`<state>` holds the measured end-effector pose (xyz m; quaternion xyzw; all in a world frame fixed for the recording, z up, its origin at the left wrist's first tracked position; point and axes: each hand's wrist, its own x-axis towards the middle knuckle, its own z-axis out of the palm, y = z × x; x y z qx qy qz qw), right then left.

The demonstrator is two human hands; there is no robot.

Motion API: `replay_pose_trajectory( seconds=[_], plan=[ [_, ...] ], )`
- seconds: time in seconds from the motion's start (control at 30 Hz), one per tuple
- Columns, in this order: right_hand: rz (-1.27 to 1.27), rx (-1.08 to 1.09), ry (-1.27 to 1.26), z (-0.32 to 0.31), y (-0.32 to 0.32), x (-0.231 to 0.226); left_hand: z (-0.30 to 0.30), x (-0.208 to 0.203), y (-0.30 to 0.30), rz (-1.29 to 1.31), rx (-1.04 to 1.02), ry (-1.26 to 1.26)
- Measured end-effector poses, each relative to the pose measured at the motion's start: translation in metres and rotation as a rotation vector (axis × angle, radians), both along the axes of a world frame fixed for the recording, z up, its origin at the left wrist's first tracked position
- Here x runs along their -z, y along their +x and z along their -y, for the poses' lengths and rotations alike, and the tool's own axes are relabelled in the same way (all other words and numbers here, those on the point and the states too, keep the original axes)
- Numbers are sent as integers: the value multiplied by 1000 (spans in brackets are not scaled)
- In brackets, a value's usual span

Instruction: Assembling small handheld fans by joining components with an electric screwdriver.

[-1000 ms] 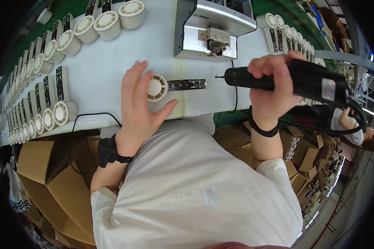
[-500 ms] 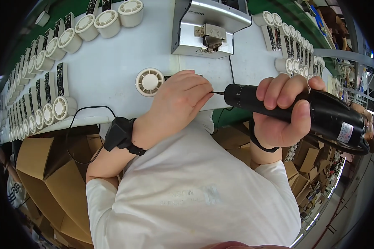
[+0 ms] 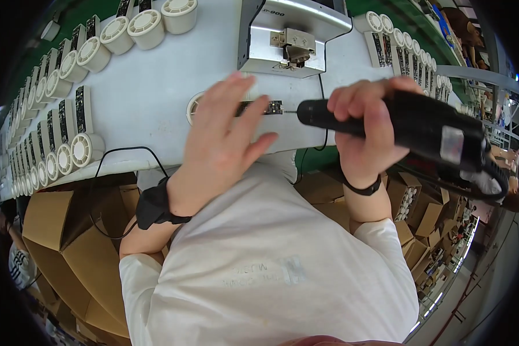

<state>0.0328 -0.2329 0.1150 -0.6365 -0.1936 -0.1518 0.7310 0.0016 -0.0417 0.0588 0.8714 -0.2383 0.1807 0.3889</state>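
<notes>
- Spreading its fingers above the worktable (image 3: 147,95), the left hand (image 3: 219,135) is holding nothing that I am able to see; its thumb is standing apart, and blur is hiding whether it is touching the unit (image 3: 275,107) below.
- The right hand (image 3: 366,118) is closing its fingers around a black power driver (image 3: 429,121), whose thin bit (image 3: 291,111) is pointing leftward.
- The unit, a white round cap with a narrow circuit-board stem, is lying on the worktable, partly covered by the left hand; its free end is facing the bit, and I am unable to confirm contact.
- I am judging the step in hand as lining the bit up with that end; the next move is calling for a straight bit and a steadied unit.
- Beyond, a silver machine (image 3: 297,49) is standing behind the unit.
- Similar units (image 3: 95,55) are lining the worktable's left and right sides.
</notes>
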Motion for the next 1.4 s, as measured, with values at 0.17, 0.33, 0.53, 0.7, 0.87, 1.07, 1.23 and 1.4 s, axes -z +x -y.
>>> replay_pose_trajectory(
  seconds=[0.17,0.33,0.53,0.7,0.87,1.07,1.23,1.4],
  plan=[
    [-51,64,-19,-1,19,14,-35,37,-5,30,-190,-36],
    [-41,69,150,-5,26,22,-41,53,-13,-120,-202,-201],
    [-40,98,91,-6,29,27,-41,54,-16,-315,-177,-225],
    [-100,76,-27,-4,31,26,-42,58,-14,-258,-164,-220],
    [-110,35,-35,-8,33,29,-42,59,-13,-235,-163,-204],
    [-51,21,60,-12,33,37,-42,61,-12,-217,-163,-195],
    [-97,13,-140,-13,31,23,-42,62,-10,-212,-160,-197],
    [55,41,64,-7,51,-12,-42,62,-13,-186,-150,-189]
  ],
)
